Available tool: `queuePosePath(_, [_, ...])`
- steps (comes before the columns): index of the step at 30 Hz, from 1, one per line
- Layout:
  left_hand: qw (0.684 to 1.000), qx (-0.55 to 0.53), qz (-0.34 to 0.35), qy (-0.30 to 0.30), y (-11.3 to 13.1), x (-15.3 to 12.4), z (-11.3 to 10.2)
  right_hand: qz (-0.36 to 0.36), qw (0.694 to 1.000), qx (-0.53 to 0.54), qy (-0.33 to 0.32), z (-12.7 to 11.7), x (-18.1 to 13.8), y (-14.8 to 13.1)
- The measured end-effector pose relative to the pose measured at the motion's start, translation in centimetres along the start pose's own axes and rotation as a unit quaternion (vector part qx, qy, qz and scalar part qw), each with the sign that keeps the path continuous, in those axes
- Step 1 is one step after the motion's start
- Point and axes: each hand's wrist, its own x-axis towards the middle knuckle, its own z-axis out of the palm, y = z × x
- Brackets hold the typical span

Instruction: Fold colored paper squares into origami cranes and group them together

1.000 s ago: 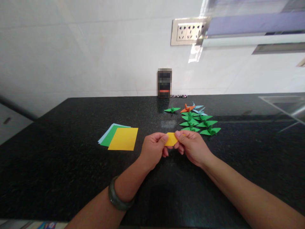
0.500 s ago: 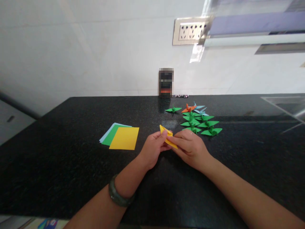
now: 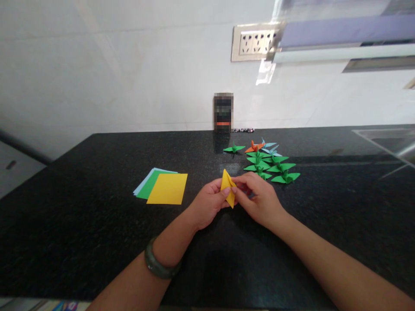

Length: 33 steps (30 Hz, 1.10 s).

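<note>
A folded piece of yellow origami paper (image 3: 228,185), shaped like a narrow diamond, is held between both hands above the dark counter. My left hand (image 3: 209,203) grips its left side, thumb on the front face and fingers behind. At its right edge, my right hand (image 3: 259,196) pinches the paper between thumb and fingers. Left of the hands lies a fanned stack of square sheets: a yellow sheet (image 3: 167,189) on top, a green sheet (image 3: 148,185) under it and light blue (image 3: 142,181) at the bottom.
Several green paper cranes (image 3: 282,167) stand grouped behind my right hand, with an orange crane (image 3: 254,147) and light blue cranes (image 3: 271,151). One green crane (image 3: 234,149) sits apart. A blurred dark upright object (image 3: 223,112) leans at the wall, below a socket panel (image 3: 256,42).
The yellow folded paper has turned more upright, its front face now toward me. My right hand's fingers have shifted from lying across it to pinching its right edge.
</note>
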Motion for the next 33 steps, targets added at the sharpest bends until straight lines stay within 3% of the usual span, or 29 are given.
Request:
queuePosePath(7, [0.996,0.084,0.009,0.037,0.12,0.03,0.17,0.085,0.996,0.012,0.039,0.18,0.03,0.11])
queuePosePath(16, [0.999,0.044,0.009,0.022,-0.74,0.16,0.50,-0.013,0.994,-0.086,0.062,-0.06,0.08,0.61])
queuePosePath(22, [0.999,0.041,0.013,0.028,-0.59,0.02,0.84,-0.048,0.993,-0.088,0.064,-0.08,0.01,0.49])
queuePosePath(29, [0.973,0.211,0.077,0.048,-0.45,0.12,0.63,0.045,0.998,-0.006,0.051,0.19,0.08,0.46])
queuePosePath(33, [0.976,0.200,0.067,0.053,-0.54,0.16,0.46,0.062,0.997,0.027,0.045,0.27,0.16,0.66])
